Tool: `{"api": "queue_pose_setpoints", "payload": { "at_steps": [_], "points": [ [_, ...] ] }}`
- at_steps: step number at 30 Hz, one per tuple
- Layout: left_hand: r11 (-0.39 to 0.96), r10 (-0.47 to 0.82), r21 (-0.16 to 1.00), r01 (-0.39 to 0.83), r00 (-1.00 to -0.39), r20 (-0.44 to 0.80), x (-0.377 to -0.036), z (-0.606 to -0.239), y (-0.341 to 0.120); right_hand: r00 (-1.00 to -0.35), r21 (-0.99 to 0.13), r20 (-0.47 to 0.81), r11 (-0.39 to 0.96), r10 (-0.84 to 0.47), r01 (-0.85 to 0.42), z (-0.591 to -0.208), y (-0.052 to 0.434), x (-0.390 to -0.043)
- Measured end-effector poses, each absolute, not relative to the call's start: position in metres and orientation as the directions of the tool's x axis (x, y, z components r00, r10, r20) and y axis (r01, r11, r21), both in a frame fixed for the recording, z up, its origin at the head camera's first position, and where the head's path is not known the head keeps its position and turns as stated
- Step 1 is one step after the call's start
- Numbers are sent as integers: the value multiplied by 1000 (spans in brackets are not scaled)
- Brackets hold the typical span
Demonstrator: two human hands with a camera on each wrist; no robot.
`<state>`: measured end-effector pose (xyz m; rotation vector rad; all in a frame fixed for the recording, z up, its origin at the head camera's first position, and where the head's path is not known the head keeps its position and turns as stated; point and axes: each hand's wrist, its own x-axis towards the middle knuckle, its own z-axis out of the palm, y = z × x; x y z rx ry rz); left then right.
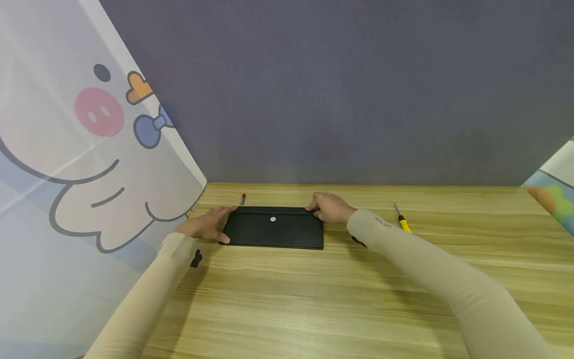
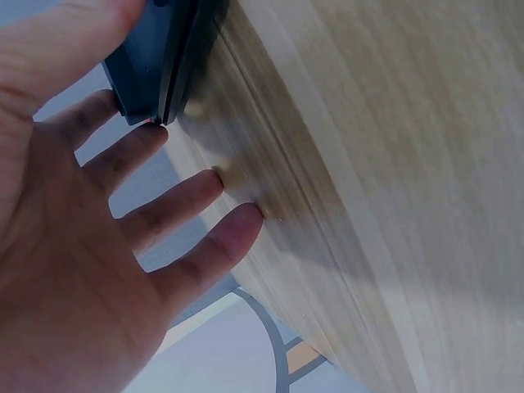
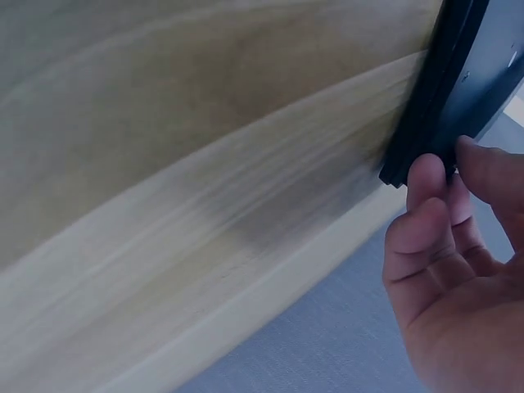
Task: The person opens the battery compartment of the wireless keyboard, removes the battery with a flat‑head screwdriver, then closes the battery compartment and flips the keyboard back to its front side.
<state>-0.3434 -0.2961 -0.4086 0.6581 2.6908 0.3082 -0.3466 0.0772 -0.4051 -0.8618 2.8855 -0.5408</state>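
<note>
Where the grey back wall (image 1: 341, 89) meets it, the wooden table (image 1: 314, 299) runs wide across the head view, with a cartoon-printed panel (image 1: 80, 149) standing at its left edge. On the table near the wall lies a flat black keyboard (image 1: 274, 227), underside up, a small white dot on it. The left hand (image 1: 207, 225) rests at its left end, fingers (image 2: 196, 192) straight and spread, thumb on the top face. The right hand (image 1: 329, 207) holds the far right corner, curled fingers (image 3: 427, 184) and thumb pinching the edge. A yellow-handled screwdriver (image 1: 402, 220) lies right of that hand. A small red-tipped stick (image 1: 242, 199) lies just behind the keyboard.
</note>
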Motion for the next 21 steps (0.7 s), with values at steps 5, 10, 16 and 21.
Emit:
{"api": "queue_pose_setpoints", "payload": {
  "at_steps": [5, 10, 16, 21],
  "points": [
    [867, 485, 284, 410, -827, -285, -344, -409, -296, -845, -361, 22, 784, -534, -505, -406, 77, -348],
    [868, 483, 285, 407, -827, -290, -342, -408, -296, -860, -376, 16, 794, -510, -478, -407, 75, -348],
    [865, 490, 279, 418, -824, -284, -343, -411, -298, -867, -401, 29, 789, -498, -466, -408, 74, -349],
    [864, 487, 291, 410, -828, -277, -344, -414, -299, -876, -417, 26, 791, -482, -448, -410, 76, -349]
  ]
}}
